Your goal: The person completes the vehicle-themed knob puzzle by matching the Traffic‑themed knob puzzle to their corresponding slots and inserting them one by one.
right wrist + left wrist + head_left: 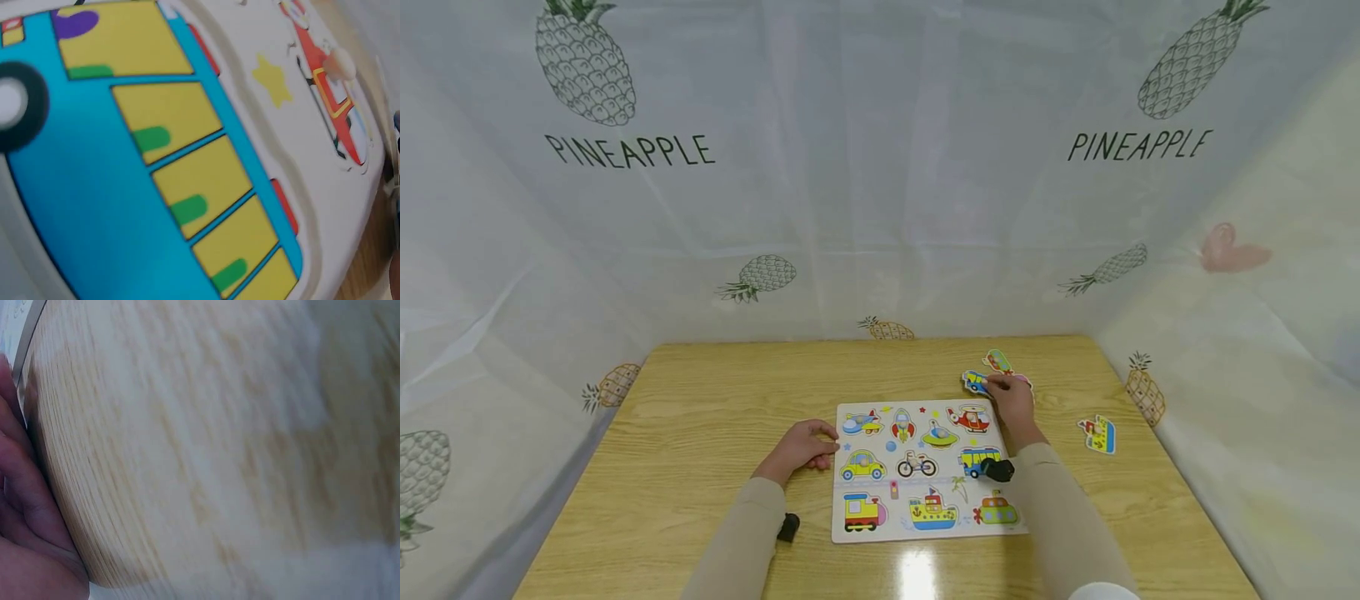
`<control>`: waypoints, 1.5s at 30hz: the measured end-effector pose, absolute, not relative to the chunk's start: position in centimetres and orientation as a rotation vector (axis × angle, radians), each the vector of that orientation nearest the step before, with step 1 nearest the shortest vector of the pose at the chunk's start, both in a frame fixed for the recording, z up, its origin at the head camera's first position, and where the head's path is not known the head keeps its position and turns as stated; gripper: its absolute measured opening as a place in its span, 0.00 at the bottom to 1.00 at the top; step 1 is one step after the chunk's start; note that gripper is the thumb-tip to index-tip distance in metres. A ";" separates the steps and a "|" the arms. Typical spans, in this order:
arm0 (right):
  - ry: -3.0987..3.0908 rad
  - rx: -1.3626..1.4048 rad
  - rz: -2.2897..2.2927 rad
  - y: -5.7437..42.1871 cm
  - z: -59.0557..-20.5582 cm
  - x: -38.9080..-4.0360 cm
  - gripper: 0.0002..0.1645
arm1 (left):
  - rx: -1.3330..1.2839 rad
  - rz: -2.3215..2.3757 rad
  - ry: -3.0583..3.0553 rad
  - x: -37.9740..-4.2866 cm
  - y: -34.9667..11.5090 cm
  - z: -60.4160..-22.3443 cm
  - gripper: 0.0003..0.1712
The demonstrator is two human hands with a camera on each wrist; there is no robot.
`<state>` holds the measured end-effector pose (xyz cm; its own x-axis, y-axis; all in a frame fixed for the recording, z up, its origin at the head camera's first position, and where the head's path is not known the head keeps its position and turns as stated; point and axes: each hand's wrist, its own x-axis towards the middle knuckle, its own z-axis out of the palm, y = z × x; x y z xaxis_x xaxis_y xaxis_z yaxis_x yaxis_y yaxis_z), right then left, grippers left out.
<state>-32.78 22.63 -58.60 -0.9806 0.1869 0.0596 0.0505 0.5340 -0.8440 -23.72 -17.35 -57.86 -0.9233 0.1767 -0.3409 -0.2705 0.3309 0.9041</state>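
Observation:
A wooden puzzle board with vehicle pictures lies on the table. At its left edge, my left hand grips the rim between bent fingers and thumb; those fingers also show at the side of the left wrist view. Beyond the board's far right corner, my right hand pinches a blue-and-yellow bus piece. The matching bus picture is on the board and fills much of the right wrist view. A red helicopter piece with a round knob sits in the board.
A green submarine piece lies just past my right hand, beside a pinkish piece partly hidden by it. Farther right is a ship piece. A pineapple-print sheet hangs behind the wooden table and along its sides.

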 end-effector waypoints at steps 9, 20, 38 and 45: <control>-2.608 -0.059 1.479 22.0 -56.5 -32.0 0.16 | -0.065 1.617 2.219 -24.0 -17.6 -58.0 0.11; -2.614 0.101 1.625 21.8 -55.2 -29.4 0.16 | -0.086 1.609 2.213 -23.8 -17.5 -57.7 0.12; -2.704 0.156 1.634 22.8 -56.3 -22.5 0.09 | -0.047 1.583 2.232 -24.3 -17.7 -58.0 0.13; -2.688 0.144 1.638 22.5 -57.6 -20.9 0.05 | -0.059 1.579 2.226 -24.3 -17.7 -58.1 0.13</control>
<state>-20.95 22.55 -57.56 -0.9958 -0.0830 0.0399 -0.0735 0.4555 -0.8872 -24.28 -17.72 -58.07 -0.9155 0.1982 -0.3502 -0.2652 0.3575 0.8955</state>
